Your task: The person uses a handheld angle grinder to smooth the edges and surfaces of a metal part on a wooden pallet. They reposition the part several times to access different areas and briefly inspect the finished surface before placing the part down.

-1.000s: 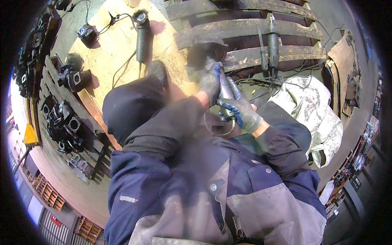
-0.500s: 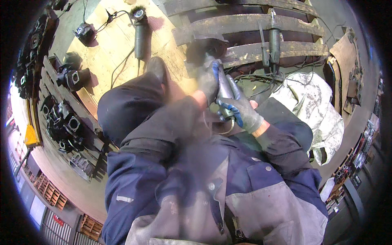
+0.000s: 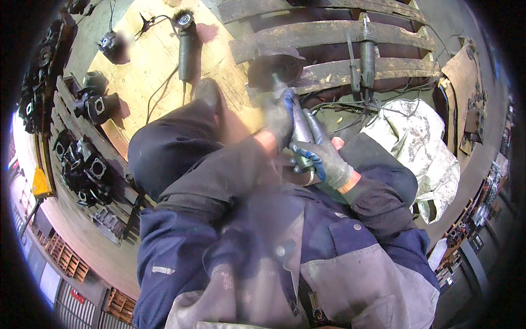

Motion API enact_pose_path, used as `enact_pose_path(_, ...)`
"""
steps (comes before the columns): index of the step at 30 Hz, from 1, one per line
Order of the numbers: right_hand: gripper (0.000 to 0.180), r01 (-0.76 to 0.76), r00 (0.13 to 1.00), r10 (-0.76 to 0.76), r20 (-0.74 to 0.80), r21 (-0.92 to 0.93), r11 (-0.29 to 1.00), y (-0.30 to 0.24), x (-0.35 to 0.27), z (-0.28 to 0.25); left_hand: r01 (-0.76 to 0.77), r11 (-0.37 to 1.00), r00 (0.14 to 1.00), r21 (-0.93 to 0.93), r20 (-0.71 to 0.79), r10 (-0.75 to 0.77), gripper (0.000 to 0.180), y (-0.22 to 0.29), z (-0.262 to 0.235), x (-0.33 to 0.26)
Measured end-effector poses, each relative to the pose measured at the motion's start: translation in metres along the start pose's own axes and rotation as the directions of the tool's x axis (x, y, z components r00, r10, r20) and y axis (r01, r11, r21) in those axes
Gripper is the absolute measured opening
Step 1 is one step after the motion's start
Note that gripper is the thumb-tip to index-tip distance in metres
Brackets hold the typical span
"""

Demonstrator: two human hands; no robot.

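A grey straight grinder, with a cable at its rear end, is held slantwise between my legs. My left hand, in a grey and blue work glove, is wrapped round its front part. Farther back, my gloved right hand grips the rear of the body. The grinder's slim front end reaches into or against a dark, rounded metal part, which rests at the near edge of the pallet. Blur hides exactly where the tip touches.
An angle grinder with a wire brush lies on the wooden board, near a dark casting. Another power tool lies on the slatted pallet. Cables cross beside a white stained cloth. Several dark castings stand at left.
Both hands keep their hold on the grinder, which has shifted very slightly. The whole view has moved a little, and the dark metal part looks nearly unchanged.
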State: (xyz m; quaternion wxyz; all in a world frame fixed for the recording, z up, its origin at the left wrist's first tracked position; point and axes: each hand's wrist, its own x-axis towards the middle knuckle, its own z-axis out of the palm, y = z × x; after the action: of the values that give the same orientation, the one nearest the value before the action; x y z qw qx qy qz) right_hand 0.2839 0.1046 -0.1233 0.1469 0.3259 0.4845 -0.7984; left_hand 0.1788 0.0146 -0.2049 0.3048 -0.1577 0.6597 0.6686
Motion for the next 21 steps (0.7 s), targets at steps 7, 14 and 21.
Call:
enact_pose_path(7, 0.097, -0.059, 0.998, 0.058, 0.036, 0.027, 0.998, 0.022, 0.005, -0.012, 0.117, 0.991, 0.993, -0.058, 0.007, -0.117, 0.043, 0.016, 0.001, -0.007)
enact_pose_path(14, 0.091, -0.101, 0.994, 0.097, 0.054, 0.081, 0.992, -0.007, -0.013, 0.002, 0.162, 0.980, 0.987, -0.116, 0.019, -0.161, 0.049, 0.002, 0.000, -0.008)
enact_pose_path(21, 0.097, -0.079, 0.997, 0.080, -0.001, -0.167, 0.983, -0.010, 0.004, 0.004, 0.177, 0.979, 0.984, -0.100, 0.053, -0.172, 0.047, 0.019, -0.003, 0.001)
